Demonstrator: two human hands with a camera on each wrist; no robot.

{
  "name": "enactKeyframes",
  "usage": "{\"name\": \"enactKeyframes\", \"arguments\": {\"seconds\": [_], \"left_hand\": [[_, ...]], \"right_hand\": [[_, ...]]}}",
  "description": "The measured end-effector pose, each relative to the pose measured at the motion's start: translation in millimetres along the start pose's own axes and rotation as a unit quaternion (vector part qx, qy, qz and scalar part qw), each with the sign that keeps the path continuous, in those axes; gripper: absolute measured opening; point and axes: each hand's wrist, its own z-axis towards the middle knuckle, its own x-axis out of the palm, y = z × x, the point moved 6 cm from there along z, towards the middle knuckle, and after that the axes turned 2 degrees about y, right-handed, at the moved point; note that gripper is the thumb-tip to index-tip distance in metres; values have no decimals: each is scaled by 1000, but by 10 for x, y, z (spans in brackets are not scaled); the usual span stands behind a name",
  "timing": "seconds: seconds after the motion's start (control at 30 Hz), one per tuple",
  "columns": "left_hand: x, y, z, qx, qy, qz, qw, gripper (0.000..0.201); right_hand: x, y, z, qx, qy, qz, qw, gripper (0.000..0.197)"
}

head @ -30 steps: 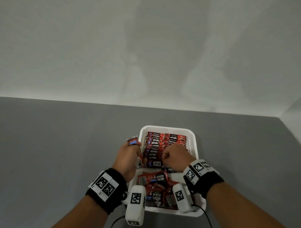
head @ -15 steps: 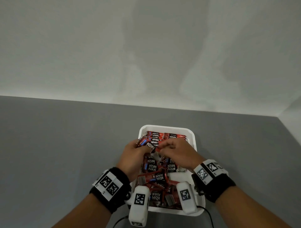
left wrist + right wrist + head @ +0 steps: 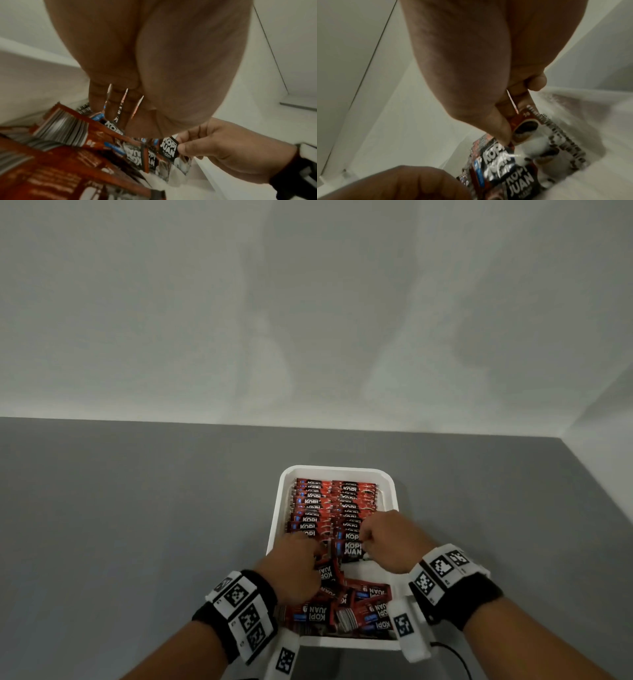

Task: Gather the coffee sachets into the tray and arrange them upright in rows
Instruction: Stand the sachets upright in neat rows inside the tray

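A white tray (image 3: 337,470) holds red and black coffee sachets. Two rows of them stand upright (image 3: 329,501) in its far half, and a loose pile (image 3: 346,607) lies in the near half. Both hands meet at the near end of the rows. My left hand (image 3: 317,549) grips a few sachets (image 3: 123,100) edge-on between its curled fingers. My right hand (image 3: 364,537) pinches the top of one sachet (image 3: 520,121) between thumb and fingers and holds it upright at the front of the right row.
The tray sits on a grey table (image 3: 137,525) near its front edge, with a pale wall behind. Bare white tray floor (image 3: 373,571) shows between the upright rows and the loose pile. White wrist cameras (image 3: 411,635) hang over the near rim.
My left hand came from the tray's left rim, met the right hand over the rows, and both then drew back to the rows' near end. The right hand now pinches a sachet there.
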Motion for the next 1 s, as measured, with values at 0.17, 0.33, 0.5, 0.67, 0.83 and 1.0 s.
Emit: {"name": "enactKeyframes", "arguments": {"seconds": [0.17,0.33,0.5,0.67,0.83,1.0], "left_hand": [[178,93,54,-23,45,103,993,58],[201,109,60,-27,45,114,992,50],[214,140,71,-22,44,107,993,54],[242,132,90,-4,35,115,993,53],[309,110,86,22,32,124,992,69],[315,97,46,16,42,155,987,65]], "right_hand": [[150,78,97,-12,8,-130,991,18],[104,171,86,-13,10,-211,977,20],[83,158,15,-48,0,-110,993,13],[291,70,-181,-66,86,-101,989,27],[395,154,-304,-86,101,-170,976,52],[508,176,-339,-90,118,-200,969,53]]}}
